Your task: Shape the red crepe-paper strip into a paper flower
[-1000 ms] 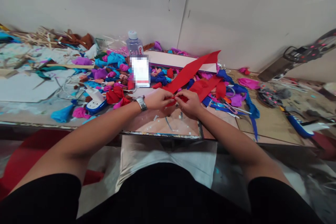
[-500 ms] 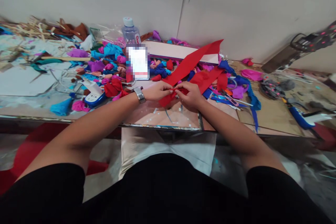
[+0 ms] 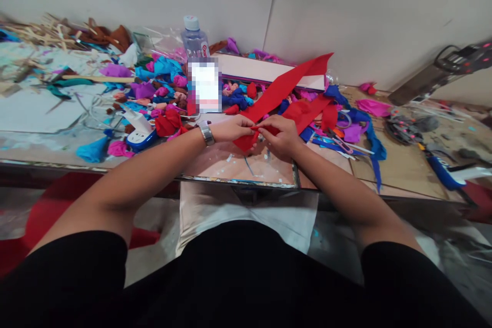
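Both hands meet above the front of the worktable and pinch a long red strip [image 3: 286, 87], which looks like crepe paper. My left hand [image 3: 234, 129], with a wristwatch [image 3: 206, 133] on its wrist, grips the strip between thumb and fingertips. My right hand [image 3: 282, 136] pinches the same strip just beside it, so the fingertips almost touch. A red end hangs below the fingers, while the long part slants up to the back right. Another red piece [image 3: 307, 113] lies behind my right hand. Scissors [image 3: 342, 144] with pinkish handles lie right of it.
Crumpled coloured paper pieces [image 3: 154, 89] cover the table's left and middle. A bottle [image 3: 195, 41] stands behind a bright blurred screen [image 3: 205, 84]. Left lie green-handled pliers [image 3: 63, 87] and a blue-white power strip [image 3: 140, 136]. Cardboard [image 3: 407, 164] and a blue-white tool [image 3: 448, 171] lie right.
The view has shifted slightly. Both hands keep pinching the red strip, and a narrow gathered bit of it now shows between the fingertips.
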`<state>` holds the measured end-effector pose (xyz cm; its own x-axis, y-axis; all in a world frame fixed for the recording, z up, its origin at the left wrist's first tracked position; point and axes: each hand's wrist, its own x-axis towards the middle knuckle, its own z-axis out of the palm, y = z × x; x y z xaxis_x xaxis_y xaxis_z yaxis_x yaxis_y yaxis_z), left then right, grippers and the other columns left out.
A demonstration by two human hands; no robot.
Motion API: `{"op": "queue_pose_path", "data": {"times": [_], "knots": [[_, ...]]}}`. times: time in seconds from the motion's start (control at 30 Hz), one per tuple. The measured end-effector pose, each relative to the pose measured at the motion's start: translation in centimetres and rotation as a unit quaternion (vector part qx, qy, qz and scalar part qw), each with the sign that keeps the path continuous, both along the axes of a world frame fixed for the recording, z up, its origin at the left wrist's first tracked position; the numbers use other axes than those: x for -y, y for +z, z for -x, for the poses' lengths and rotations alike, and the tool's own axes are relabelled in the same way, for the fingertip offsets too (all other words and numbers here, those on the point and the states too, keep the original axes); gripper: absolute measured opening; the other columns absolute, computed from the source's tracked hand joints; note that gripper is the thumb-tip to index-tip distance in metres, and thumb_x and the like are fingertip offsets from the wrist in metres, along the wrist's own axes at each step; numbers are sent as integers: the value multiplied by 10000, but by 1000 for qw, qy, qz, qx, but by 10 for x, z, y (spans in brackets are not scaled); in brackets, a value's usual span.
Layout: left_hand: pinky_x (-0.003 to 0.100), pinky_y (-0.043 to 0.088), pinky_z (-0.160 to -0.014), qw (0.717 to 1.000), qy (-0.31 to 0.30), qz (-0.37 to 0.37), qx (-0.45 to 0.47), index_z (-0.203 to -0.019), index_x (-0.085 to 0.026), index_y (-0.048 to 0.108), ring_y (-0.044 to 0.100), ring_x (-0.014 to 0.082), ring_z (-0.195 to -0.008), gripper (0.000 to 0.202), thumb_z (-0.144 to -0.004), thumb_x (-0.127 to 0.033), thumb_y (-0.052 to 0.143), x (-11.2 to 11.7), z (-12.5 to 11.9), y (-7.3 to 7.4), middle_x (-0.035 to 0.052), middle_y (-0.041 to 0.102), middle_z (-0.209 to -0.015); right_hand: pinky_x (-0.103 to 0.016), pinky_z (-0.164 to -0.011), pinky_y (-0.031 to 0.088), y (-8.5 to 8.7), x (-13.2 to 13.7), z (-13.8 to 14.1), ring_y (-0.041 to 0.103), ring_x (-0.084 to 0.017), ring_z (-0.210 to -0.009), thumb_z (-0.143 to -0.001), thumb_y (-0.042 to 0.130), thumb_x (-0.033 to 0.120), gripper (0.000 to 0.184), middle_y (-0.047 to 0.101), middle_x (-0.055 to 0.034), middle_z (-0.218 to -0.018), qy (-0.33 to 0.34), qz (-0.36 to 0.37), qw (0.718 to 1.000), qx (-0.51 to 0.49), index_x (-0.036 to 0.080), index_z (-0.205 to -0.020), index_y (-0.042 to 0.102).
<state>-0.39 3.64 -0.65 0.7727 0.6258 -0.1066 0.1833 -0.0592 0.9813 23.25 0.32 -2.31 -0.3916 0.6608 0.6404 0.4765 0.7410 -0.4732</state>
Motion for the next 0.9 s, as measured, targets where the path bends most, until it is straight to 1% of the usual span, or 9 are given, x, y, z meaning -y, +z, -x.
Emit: {"op": "queue_pose_path", "data": {"times": [0.2,0.27,0.33,0.4,0.47,0.57,0.63,0.8,0.9], "knots": [[320,637,-758,1000,15,4,-15,-898,-176,815,793,196,-765,223,-847,-333,664,1,-1,2,87,833,-860,-367,-849,585,0,-1,0,772,-215,-882,-1032,708,480,265,843,-57,-934,2,-14,1000,-15,257,-993,845],[302,617,-760,999,24,-22,-26,-914,-171,825,778,188,-785,251,-849,-354,667,1,-2,4,80,838,-902,-361,-843,588,-1,-2,-1,775,-215,-880,-1020,718,466,248,842,-53,-932,-1,-1,1000,-18,252,-987,839],[278,581,-734,995,43,-80,-40,-931,-159,833,738,168,-768,281,-862,-390,689,0,-1,6,70,834,-917,-358,-848,597,-2,-4,-2,781,-217,-885,-999,733,464,243,845,-53,-945,-14,20,999,-31,242,-977,830],[267,550,-718,986,86,-134,-44,-971,-149,837,697,150,-750,303,-874,-404,705,-2,-1,8,62,825,-917,-356,-853,609,-3,-5,-1,781,-220,-887,-971,754,471,252,846,-56,-956,-34,44,997,-62,229,-966,822],[278,560,-761,976,146,-161,-26,-1044,-150,835,696,150,-792,306,-876,-380,726,-4,-1,9,64,826,-972,-356,-856,620,-5,-7,-1,776,-219,-889,-947,766,477,265,844,-53,-958,-58,69,990,-109,218,-966,817],[314,602,-865,959,228,-168,19,-1152,-152,801,723,168,-896,347,-841,-306,788,-7,-1,8,81,817,-1096,-358,-861,625,-8,-12,-2,763,-210,-882,-919,781,468,262,833,-37,-948,-86,98,974,-185,213,-969,811],[331,619,-884,951,258,-165,46,-1194,-149,765,728,169,-903,397,-815,-256,817,-9,-1,7,86,802,-1109,-356,-866,621,-10,-17,-4,755,-200,-876,-902,793,461,250,823,-24,-938,-96,106,964,-223,219,-965,806],[367,656,-855,949,261,-136,114,-1272,-165,654,770,205,-936,471,-836,-252,808,-13,-1,2,84,789,-1062,-328,-822,615,-16,-29,-8,728,-171,-831,-888,811,498,295,793,-12,-914,-87,134,950,-269,221,-987,784],[378,664,-872,941,261,-161,144,-1301,-183,618,787,215,-975,489,-848,-259,785,-16,-1,0,88,777,-1123,-315,-798,621,-19,-34,-9,720,-162,-812,-869,831,552,369,783,-11,-912,-75,148,944,-286,224,-1026,767]]}}
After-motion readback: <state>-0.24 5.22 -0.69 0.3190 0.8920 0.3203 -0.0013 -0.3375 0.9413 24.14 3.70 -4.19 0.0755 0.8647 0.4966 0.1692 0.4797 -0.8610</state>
